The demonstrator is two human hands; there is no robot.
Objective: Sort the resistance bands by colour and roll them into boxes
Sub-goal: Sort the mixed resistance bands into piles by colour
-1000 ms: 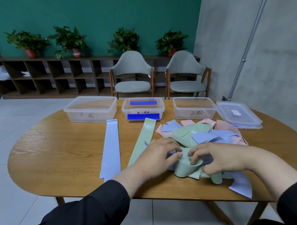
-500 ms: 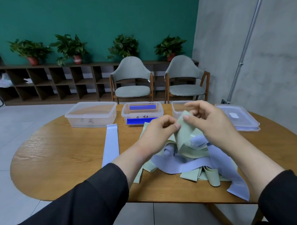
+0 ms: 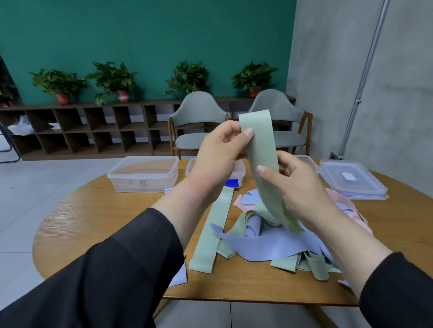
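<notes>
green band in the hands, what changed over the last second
Both hands rose from the pile. The left hand now pinches the top of the green band and the right hand grips it lower, drawing it up out of the pile, its tail still in the heap. The flat green band and the boxes stayed put.

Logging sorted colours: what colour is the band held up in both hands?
Pale green band, clearest in the head view.

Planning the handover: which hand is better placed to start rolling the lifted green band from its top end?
Probably left. The left hand pinches the green band near its top end; the right hand grips it lower down.
</notes>
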